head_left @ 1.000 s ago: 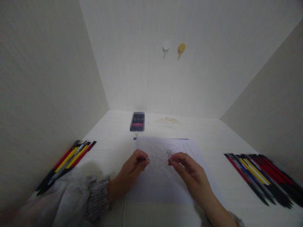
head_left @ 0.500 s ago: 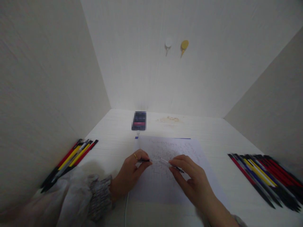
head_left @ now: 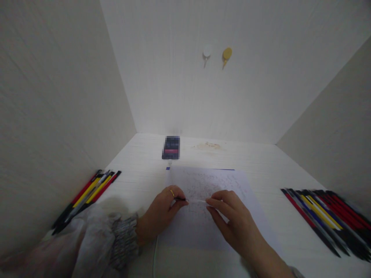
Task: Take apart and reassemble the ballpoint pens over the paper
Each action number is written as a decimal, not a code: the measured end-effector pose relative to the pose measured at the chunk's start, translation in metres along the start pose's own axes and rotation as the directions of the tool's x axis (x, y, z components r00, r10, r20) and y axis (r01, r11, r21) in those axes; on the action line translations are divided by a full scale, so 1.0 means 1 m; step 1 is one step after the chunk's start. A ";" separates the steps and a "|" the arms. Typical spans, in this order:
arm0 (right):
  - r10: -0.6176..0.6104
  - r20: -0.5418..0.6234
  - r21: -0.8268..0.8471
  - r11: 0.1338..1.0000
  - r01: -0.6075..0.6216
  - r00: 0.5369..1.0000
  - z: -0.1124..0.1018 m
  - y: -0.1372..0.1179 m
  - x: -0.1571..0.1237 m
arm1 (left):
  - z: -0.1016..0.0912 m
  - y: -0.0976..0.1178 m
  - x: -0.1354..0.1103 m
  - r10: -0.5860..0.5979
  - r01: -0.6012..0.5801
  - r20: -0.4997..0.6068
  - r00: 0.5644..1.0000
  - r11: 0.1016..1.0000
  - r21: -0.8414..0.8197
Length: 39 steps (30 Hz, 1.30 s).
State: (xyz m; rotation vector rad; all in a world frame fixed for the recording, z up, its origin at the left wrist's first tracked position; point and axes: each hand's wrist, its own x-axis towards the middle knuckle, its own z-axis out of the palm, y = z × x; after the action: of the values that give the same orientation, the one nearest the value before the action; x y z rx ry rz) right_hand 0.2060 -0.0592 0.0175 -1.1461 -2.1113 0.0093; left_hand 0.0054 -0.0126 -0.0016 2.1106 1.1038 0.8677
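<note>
You have both hands over the large white sheet of paper (head_left: 199, 235) covered in small dark scribbles, which lies on the pale, wood-grained table (head_left: 139, 181). Your left hand (head_left: 164, 211), with a thin gold-coloured ring (head_left: 172, 193) on one finger, has thumb and forefinger clamped on a slim dark piece (head_left: 181, 199) that points toward your right hand (head_left: 236, 218). The thumb and fingertips of that right hand are pinched on a narrow, clear tube (head_left: 198, 200), which lies nearly level in the gap between your two hands. The tube's near-transparent end reaches close to the dark piece; you cannot tell from this view whether the two touch. Your left wrist comes out of a gathered grey knitted cuff (head_left: 124, 239). To your left, a bunch of red, yellow, grey and black pens (head_left: 88, 195) lies slanted on the table near the side wall; to your right, a larger row of red, blue, yellow, white and black pens (head_left: 319, 216) lies side by side. Beyond the sheet sits a dark, blurred-out rectangular device (head_left: 171, 147), and a white cable (head_left: 155, 253) runs beside your left forearm. On the back wall hang a round white hook (head_left: 206, 51) and a round yellow hook (head_left: 227, 53).
</note>
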 end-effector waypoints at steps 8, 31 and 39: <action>-0.016 0.078 -0.027 0.999 0.018 0.997 0.008 -0.007 0.003 | 0.004 0.002 -0.004 0.012 -0.005 0.056 0.998 0.992 -0.127; 0.171 0.293 0.010 0.983 -0.182 0.941 0.009 -0.014 0.004 | 0.005 0.004 -0.002 -0.099 0.120 0.110 0.989 0.971 -0.206; 0.113 0.199 0.242 0.957 -0.160 0.973 0.001 -0.011 0.001 | 0.002 0.006 0.001 -0.132 0.148 0.085 0.988 0.964 -0.221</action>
State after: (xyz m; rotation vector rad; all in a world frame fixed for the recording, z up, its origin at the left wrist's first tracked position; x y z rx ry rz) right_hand 0.1969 -0.0650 0.0205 -1.1670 -2.1083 0.4579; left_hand 0.0106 -0.0152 0.0023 1.8378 1.0511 0.8064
